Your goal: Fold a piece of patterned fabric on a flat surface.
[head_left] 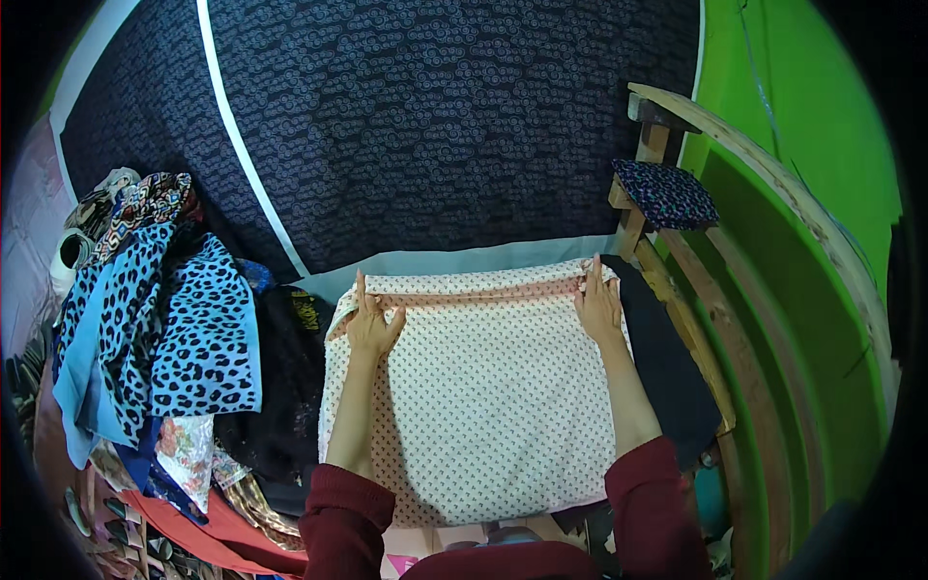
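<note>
A pale cream-pink cloth (493, 416) with a small dark print lies spread in front of me. Along its far edge runs a folded-over strip, with a pinkish shadowed crease below it. My left hand (370, 327) rests on the left end of this strip, index finger stretched away from me and thumb apart. At the right end, my right hand (600, 307) lies with its fingers extended over the cloth's far corner. Both hands press on the fabric from above, and I see neither one gripping it. The cloth's near edge hangs close to my body.
To the left is a heap of fabrics, with a blue leopard-print cloth (208, 329) on top and a black cloth (280, 396) beside it. A wooden slatted frame (715, 290) stands at the right, holding a folded dark patterned cloth (667, 193). Dark patterned fabric (435, 126) covers the far side.
</note>
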`<action>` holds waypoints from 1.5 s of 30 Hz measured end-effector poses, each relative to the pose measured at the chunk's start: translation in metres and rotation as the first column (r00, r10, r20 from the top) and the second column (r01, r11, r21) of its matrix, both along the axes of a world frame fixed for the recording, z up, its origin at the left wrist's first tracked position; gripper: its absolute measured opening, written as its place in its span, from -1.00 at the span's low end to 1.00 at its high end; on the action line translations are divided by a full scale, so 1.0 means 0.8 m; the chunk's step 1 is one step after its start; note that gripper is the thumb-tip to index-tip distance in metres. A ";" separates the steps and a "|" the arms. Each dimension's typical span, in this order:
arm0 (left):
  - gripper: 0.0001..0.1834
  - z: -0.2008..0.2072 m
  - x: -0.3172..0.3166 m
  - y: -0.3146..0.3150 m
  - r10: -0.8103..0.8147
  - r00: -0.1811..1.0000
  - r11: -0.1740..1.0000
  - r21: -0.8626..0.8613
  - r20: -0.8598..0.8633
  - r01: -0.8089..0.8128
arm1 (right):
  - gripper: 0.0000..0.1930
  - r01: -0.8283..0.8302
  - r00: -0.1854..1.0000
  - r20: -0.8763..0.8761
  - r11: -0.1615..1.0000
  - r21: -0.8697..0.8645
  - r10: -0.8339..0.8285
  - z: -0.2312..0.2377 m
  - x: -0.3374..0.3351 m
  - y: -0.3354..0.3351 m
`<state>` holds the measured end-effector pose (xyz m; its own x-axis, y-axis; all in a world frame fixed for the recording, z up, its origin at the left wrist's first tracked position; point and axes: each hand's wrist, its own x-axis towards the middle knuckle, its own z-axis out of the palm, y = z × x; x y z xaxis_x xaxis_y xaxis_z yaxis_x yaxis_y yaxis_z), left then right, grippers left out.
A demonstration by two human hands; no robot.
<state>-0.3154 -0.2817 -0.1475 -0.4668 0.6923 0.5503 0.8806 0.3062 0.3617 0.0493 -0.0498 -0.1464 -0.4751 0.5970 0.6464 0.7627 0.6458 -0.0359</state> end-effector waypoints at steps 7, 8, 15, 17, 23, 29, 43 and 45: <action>-0.33 -0.019 -0.018 0.039 0.098 0.994 0.994 -0.050 -0.041 -0.100 | -0.43 -0.041 0.997 0.068 0.999 -0.024 0.043 -0.030 -0.033 0.065; -0.33 -0.019 -0.019 0.044 0.104 0.993 0.993 -0.052 -0.056 -0.107 | -0.44 -0.056 0.996 0.068 0.998 -0.010 0.056 -0.031 -0.037 0.072; -0.35 -0.037 -0.049 0.055 0.144 0.989 0.981 -0.137 0.038 -0.138 | -0.51 -0.145 0.984 0.076 0.977 -0.156 0.159 -0.039 -0.078 0.102; -0.34 -0.051 -0.051 0.051 0.210 0.976 0.960 -0.177 -0.054 -0.216 | -0.53 -0.167 0.981 0.082 0.982 -0.088 0.175 -0.048 -0.084 0.101; -0.51 -0.060 -0.073 0.040 0.173 0.985 0.985 0.009 -0.005 -0.173 | -0.72 -0.291 0.913 -0.386 0.869 -0.400 0.128 -0.046 -0.078 0.115; -0.59 -0.069 -0.126 0.036 0.042 0.910 0.944 0.282 0.412 -0.171 | -0.78 -0.248 0.801 -0.598 0.909 -0.335 -0.002 -0.055 -0.059 0.171; -0.48 0.086 0.012 -0.150 -0.327 0.513 0.882 0.061 0.794 0.468 | -0.62 -0.551 0.834 -0.533 0.269 -0.790 0.144 -0.008 0.018 0.081; -0.56 0.091 0.060 -0.244 -0.293 0.564 0.875 -0.022 0.772 0.484 | -0.61 -0.434 0.889 -0.395 0.155 -0.887 0.230 0.019 0.043 0.021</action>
<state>-0.2678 -0.4769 -0.0744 -0.2965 0.9547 -0.0261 0.4032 0.1499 0.9028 0.0838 -0.0328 -0.1310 -0.7742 0.6042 -0.1886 0.4033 0.2413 -0.8827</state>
